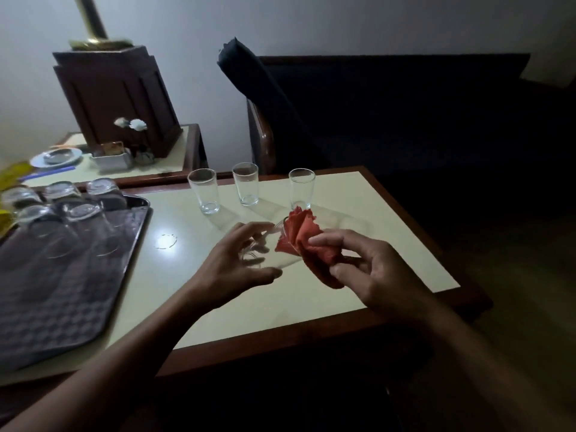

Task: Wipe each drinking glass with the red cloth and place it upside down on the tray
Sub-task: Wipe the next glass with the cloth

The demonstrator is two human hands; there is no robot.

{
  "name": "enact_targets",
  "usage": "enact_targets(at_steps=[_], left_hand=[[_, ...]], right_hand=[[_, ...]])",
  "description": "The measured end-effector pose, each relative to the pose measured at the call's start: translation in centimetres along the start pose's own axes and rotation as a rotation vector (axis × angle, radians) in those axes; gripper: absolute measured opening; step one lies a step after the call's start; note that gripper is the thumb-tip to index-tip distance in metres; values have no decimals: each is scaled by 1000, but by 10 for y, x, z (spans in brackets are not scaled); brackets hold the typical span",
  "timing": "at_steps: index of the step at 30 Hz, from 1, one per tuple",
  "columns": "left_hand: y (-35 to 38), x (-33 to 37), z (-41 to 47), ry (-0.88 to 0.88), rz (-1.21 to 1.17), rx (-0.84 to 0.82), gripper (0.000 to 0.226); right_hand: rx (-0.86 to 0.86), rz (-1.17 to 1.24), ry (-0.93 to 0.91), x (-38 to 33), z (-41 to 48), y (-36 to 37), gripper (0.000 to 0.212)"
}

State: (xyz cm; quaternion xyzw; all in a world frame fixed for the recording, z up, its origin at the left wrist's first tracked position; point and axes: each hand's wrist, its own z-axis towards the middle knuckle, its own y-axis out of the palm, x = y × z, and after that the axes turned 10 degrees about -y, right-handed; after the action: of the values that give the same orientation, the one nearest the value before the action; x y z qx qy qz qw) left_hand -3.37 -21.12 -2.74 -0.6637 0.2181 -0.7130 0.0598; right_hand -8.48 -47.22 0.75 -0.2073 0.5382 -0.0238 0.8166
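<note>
My left hand (237,263) grips a clear drinking glass (265,249) on its side above the table, mouth toward the right. The red cloth (307,241) is stuffed into that mouth, and my right hand (374,269) pinches the cloth's outer end. Three upright glasses stand at the table's far edge: one at the left (204,190), one in the middle (246,183), one at the right (301,188). Several glasses, such as this one (93,222), stand upside down on the dark tray (62,307) at the left.
The cream table top (280,307) has a brown wooden rim. A dark chair (374,113) stands behind it. A side table at the back left carries a wooden lamp base (115,101), a plate (57,156) and a small white container (112,159).
</note>
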Motion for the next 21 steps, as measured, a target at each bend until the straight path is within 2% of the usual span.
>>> enact_targets(at_steps=[3,6,10,12,14,15,18,20,21], left_hand=[[-34,1,-31,-64,-57,-53,67],[-57,2,-59,-98,-81,-131,68],[-79,5,-96,-161,-295,-163,65],[-88,5,-111,-201,-372,-95,70],[-92,3,-122,-217,-443,-38,76],[-93,4,-128,-232,-483,-11,79],[-93,4,-141,-308,-664,37,96],[-95,4,-149,-390,-695,-22,101],[-95,6,-154,-439,-669,-89,96]], right_hand=[[-132,-10,-26,-25,4,13,30],[-171,-168,-180,-42,5,40,44],[46,-123,-186,-64,9,64,55],[48,-114,-101,-71,8,72,47],[-27,-52,-95,-74,4,85,26],[-30,-74,-170,-75,0,92,19],[-8,-333,-588,-74,-5,105,16],[-117,-500,-824,-72,-7,109,17],[-201,-576,-897,-70,-9,113,21]])
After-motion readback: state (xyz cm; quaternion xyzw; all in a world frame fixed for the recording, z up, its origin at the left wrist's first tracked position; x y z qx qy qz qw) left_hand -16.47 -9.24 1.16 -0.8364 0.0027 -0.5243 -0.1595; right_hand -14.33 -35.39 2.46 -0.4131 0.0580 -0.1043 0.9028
